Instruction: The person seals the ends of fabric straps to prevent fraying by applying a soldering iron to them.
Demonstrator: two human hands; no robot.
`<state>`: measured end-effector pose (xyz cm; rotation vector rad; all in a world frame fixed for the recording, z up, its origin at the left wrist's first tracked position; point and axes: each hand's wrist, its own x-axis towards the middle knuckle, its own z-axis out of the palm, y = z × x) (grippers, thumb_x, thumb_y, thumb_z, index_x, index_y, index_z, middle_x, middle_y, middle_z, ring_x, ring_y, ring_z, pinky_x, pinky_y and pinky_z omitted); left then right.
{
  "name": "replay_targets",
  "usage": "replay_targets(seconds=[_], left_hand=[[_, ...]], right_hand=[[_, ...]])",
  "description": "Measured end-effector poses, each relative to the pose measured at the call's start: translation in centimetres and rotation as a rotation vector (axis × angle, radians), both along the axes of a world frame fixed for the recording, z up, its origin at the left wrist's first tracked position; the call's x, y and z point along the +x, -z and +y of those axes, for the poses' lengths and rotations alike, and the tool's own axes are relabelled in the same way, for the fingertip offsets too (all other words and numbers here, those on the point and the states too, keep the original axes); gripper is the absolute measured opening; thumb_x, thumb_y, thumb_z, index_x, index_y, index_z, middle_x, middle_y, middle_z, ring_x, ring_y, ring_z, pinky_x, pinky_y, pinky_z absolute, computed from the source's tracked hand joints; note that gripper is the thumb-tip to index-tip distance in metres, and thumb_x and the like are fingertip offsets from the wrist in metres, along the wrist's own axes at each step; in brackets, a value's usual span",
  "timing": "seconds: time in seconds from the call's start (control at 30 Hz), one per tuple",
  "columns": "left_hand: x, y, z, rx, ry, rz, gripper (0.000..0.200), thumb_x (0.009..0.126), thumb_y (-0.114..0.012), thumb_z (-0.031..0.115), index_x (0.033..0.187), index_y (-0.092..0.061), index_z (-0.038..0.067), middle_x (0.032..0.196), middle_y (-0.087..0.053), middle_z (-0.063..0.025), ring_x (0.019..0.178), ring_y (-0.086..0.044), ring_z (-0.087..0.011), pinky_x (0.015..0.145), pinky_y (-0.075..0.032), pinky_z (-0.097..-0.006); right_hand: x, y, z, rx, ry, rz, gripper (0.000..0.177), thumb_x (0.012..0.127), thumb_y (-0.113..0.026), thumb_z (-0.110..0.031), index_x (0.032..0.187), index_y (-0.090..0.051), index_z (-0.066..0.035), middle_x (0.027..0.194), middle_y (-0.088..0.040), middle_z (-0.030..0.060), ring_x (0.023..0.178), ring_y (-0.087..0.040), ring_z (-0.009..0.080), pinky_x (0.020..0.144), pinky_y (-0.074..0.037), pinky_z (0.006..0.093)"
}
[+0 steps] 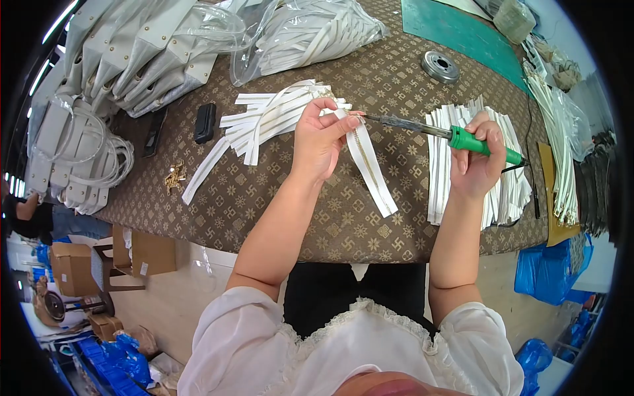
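My left hand (321, 135) pinches the upper end of a white zipper (368, 164) with gold teeth, which hangs down over the table. In my right hand (479, 155) is a soldering iron (432, 129) with a green handle. Its thin tip points left and reaches the zipper end at my left fingertips; whether it touches cannot be made out. Left of my left hand lies a loose pile of white zippers (264, 122). Beneath my right hand a neater stack of white zippers (441, 178) rests on the table.
Small gold metal pieces (174, 177) and a black case (205, 123) lie on the patterned tablecloth (257, 218) at left. White bags (145, 46) are piled behind them. A plastic bag of zippers (310, 36), a round metal dish (440, 67) and a green mat (456, 33) sit at the back.
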<state>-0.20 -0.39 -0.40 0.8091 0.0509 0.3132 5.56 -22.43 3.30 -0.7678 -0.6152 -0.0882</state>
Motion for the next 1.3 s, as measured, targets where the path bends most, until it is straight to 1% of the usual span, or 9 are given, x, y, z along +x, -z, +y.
replay_targets(seconds=[0.37, 0.57, 0.77, 0.93, 1.0, 1.07, 1.3], left_hand=[[-0.19, -0.12, 0.08, -0.024, 0.064, -0.019, 0.032, 0.078, -0.062, -0.007, 0.097, -0.041, 0.007, 0.089, -0.064, -0.0204, 0.079, -0.064, -0.0207, 0.068, -0.052, -0.0283], [-0.24, -0.36, 0.02, -0.026, 0.054, 0.000, 0.032, 0.078, -0.062, -0.006, 0.098, -0.041, 0.008, 0.089, -0.064, -0.0199, 0.079, -0.064, -0.0200, 0.067, -0.051, -0.0278], [-0.04, -0.03, 0.02, -0.006, 0.019, 0.010, 0.034, 0.078, -0.063, -0.005, 0.099, -0.040, 0.009, 0.089, -0.064, -0.0188, 0.080, -0.063, -0.0191, 0.068, -0.050, -0.0280], [0.06, 0.09, -0.17, 0.006, -0.050, -0.008, 0.037, 0.078, -0.064, -0.004, 0.101, -0.038, 0.010, 0.088, -0.064, -0.0158, 0.082, -0.061, -0.0185, 0.069, -0.047, -0.0294], [0.09, 0.01, -0.14, 0.006, -0.087, -0.014, 0.038, 0.078, -0.064, -0.003, 0.102, -0.037, 0.010, 0.088, -0.063, -0.0145, 0.082, -0.061, -0.0185, 0.070, -0.045, -0.0302], [0.04, -0.15, -0.09, 0.003, -0.079, -0.004, 0.038, 0.078, -0.064, -0.003, 0.102, -0.038, 0.009, 0.088, -0.063, -0.0144, 0.082, -0.061, -0.0185, 0.069, -0.046, -0.0303], [-0.04, -0.20, 0.08, 0.010, -0.024, 0.022, 0.037, 0.078, -0.063, -0.004, 0.102, -0.038, 0.008, 0.088, -0.062, -0.0152, 0.083, -0.061, -0.0193, 0.071, -0.047, -0.0313]], right_hand=[[0.10, 0.15, 0.19, -0.020, 0.004, 0.001, 0.026, 0.090, -0.044, -0.024, 0.075, -0.045, -0.002, 0.083, -0.047, 0.0092, 0.031, -0.029, 0.0069, 0.033, -0.028, 0.0173], [0.05, 0.20, 0.42, -0.030, 0.015, -0.024, 0.025, 0.089, -0.045, -0.023, 0.074, -0.045, -0.002, 0.082, -0.046, 0.0101, 0.032, -0.028, 0.0069, 0.032, -0.027, 0.0169], [-0.32, 0.22, 0.52, -0.103, 0.095, -0.093, 0.025, 0.087, -0.046, -0.022, 0.072, -0.044, -0.001, 0.081, -0.046, 0.0116, 0.034, -0.027, 0.0067, 0.029, -0.025, 0.0159], [-0.33, 0.19, 0.46, -0.135, 0.172, -0.165, 0.026, 0.086, -0.045, -0.022, 0.071, -0.043, -0.001, 0.080, -0.046, 0.0118, 0.035, -0.027, 0.0071, 0.028, -0.024, 0.0159], [-0.39, 0.05, 0.35, -0.117, 0.163, -0.148, 0.026, 0.086, -0.045, -0.022, 0.071, -0.043, -0.001, 0.080, -0.046, 0.0118, 0.035, -0.027, 0.0071, 0.028, -0.024, 0.0161], [-0.46, -0.07, 0.21, -0.080, 0.149, -0.113, 0.026, 0.086, -0.045, -0.022, 0.071, -0.043, -0.001, 0.080, -0.046, 0.0119, 0.035, -0.027, 0.0071, 0.028, -0.024, 0.0164], [-0.63, -0.20, 0.51, -0.098, 0.143, -0.119, 0.027, 0.086, -0.046, -0.022, 0.070, -0.042, -0.001, 0.080, -0.046, 0.0121, 0.035, -0.027, 0.0073, 0.028, -0.025, 0.0169]])
